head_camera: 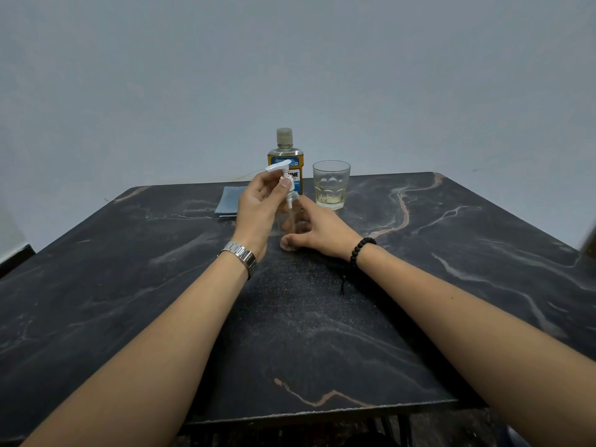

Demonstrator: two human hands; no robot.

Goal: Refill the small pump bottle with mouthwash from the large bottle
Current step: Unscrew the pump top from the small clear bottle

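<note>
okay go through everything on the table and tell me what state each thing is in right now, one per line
Small pump bottle: upright on the table, clear, looks empty.
Pump head: lifted, tilted, at the bottle's neck.
Left hand: pinches the pump head.
Right hand: holds the small bottle's body.
Large mouthwash bottle: upright, capped, amber liquid inside.
Glass: upright, a little pale liquid at the bottom.
Blue cloth: folded, flat.

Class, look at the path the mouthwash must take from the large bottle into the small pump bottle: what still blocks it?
Two closures. The large bottle still wears its cap. The white pump head, pinched by the left hand, sits in the small pump bottle, which the right hand steadies.
</note>
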